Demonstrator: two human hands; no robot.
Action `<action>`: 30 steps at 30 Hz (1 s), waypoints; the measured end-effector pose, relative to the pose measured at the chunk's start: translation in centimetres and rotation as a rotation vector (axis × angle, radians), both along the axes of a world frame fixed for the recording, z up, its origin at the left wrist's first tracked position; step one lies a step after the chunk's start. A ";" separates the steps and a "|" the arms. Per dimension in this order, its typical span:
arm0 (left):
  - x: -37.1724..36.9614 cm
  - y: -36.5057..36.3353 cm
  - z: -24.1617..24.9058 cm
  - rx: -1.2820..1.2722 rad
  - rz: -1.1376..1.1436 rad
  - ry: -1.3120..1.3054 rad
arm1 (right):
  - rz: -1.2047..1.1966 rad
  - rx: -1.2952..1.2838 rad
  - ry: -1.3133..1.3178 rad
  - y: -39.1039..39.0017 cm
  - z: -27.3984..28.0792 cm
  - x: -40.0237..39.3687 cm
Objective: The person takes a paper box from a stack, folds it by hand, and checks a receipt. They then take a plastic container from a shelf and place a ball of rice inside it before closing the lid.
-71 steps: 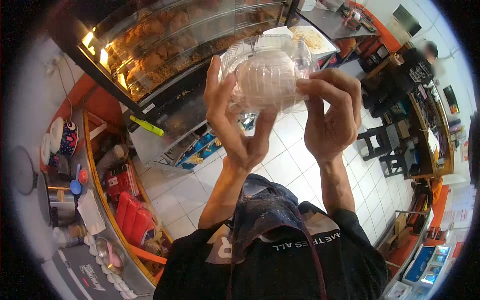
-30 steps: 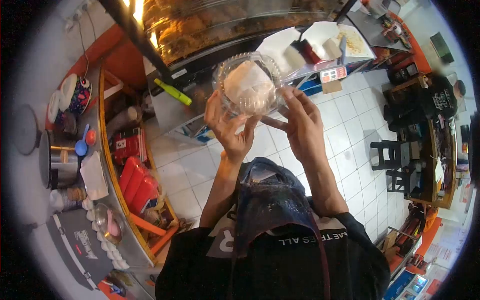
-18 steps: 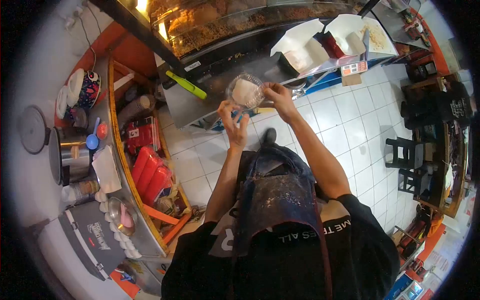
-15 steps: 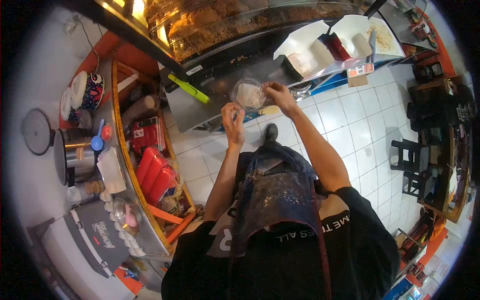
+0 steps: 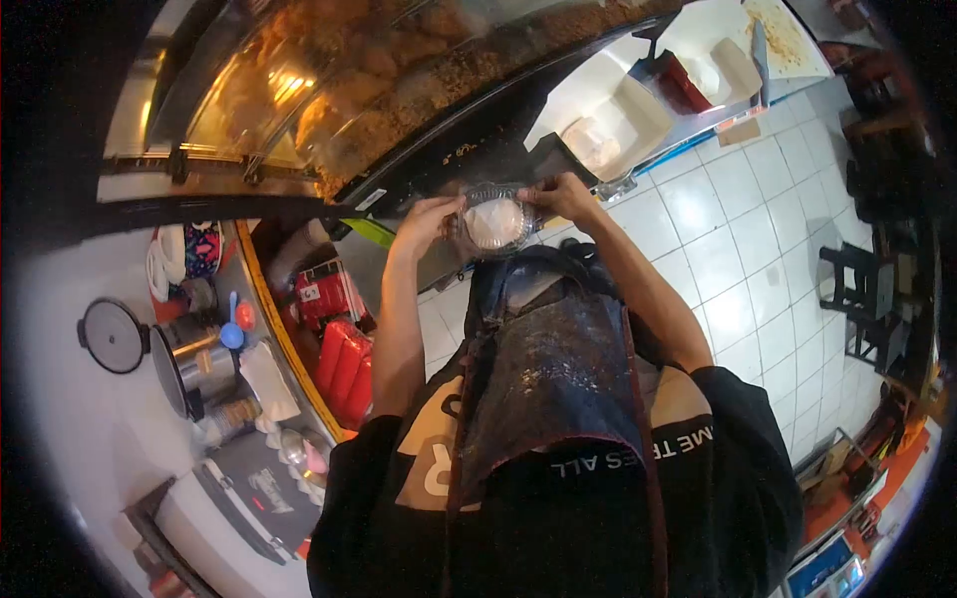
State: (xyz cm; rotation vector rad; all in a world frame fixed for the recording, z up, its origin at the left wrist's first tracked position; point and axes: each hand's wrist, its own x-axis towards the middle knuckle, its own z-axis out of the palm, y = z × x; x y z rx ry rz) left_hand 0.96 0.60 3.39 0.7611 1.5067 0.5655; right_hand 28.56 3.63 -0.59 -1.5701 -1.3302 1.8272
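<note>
A small clear plastic container (image 5: pixel 495 221) with something white and round in it, possibly rice, is held up in front of the apron. On its left rim are the closed fingers of my left hand (image 5: pixel 429 221). My right hand (image 5: pixel 562 197) pinches the opposite rim. Just beyond the container lies the dark metal counter. A bright green handle (image 5: pixel 371 231) shows on that counter, partly hidden by my left hand. To the right stand an open white food box (image 5: pixel 613 125) with pale contents and a second open box (image 5: pixel 713 80) with red sides.
A lit glass cabinet (image 5: pixel 399 60) of fried food runs along the top. At left, a side counter carries a steel pot (image 5: pixel 194 359), a blue scoop (image 5: pixel 231 334) and a grey case (image 5: pixel 254 498). Red packets (image 5: pixel 344 369) sit on the shelf below. Black stools (image 5: pixel 852 284) stand at right.
My left hand has moved up onto the container's left side, and the container now sits between both hands. The camera view has turned, bringing more of the fried food cabinet into sight.
</note>
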 end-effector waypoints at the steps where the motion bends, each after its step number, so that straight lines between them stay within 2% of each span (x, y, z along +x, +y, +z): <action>1: 0.0 -0.1 -0.3 -0.006 -0.035 -0.040 | 0.022 -0.017 0.078 0.1 -0.2 0.3; 3: -0.1 -0.6 -0.3 -0.032 -0.088 -0.071 | 0.057 -0.096 0.225 0.2 -0.6 0.9; 6: 0.3 -0.7 0.0 -0.023 -0.032 -0.151 | 0.126 -0.105 0.273 -0.1 -0.6 1.4; 7: 0.0 -0.6 0.2 -0.096 -0.037 -0.168 | 0.246 -0.049 0.210 0.0 -0.6 1.6; 8: -0.3 -0.7 0.2 -0.172 -0.036 -0.184 | 0.231 -0.063 0.211 -0.2 -0.6 1.5; 10: -1.0 -0.4 -0.5 -0.149 -0.053 -0.207 | 0.298 -0.057 0.145 -0.4 -0.4 0.9; 14: -1.1 -0.2 -0.6 -0.119 -0.030 -0.219 | 0.253 -0.070 0.140 -1.4 0.2 -0.1; 16: -1.7 -0.4 -1.3 -0.122 -0.043 -0.252 | 0.204 -0.220 0.103 -1.7 1.6 -0.4; 18: -1.9 -0.4 -1.5 -0.122 -0.053 -0.283 | 0.170 -0.210 0.122 -2.0 0.7 -1.1; 23: -0.5 -0.3 -0.1 -0.119 -0.006 -0.163 | 0.091 -0.222 0.096 -3.0 1.7 -1.5; 26: -0.1 -0.6 -0.2 -0.107 0.062 -0.235 | 0.039 -0.186 0.126 -3.5 2.3 -1.6; 30: -0.7 -1.0 -2.4 -0.089 0.107 -0.306 | -0.005 -0.205 0.307 -4.0 1.2 -2.2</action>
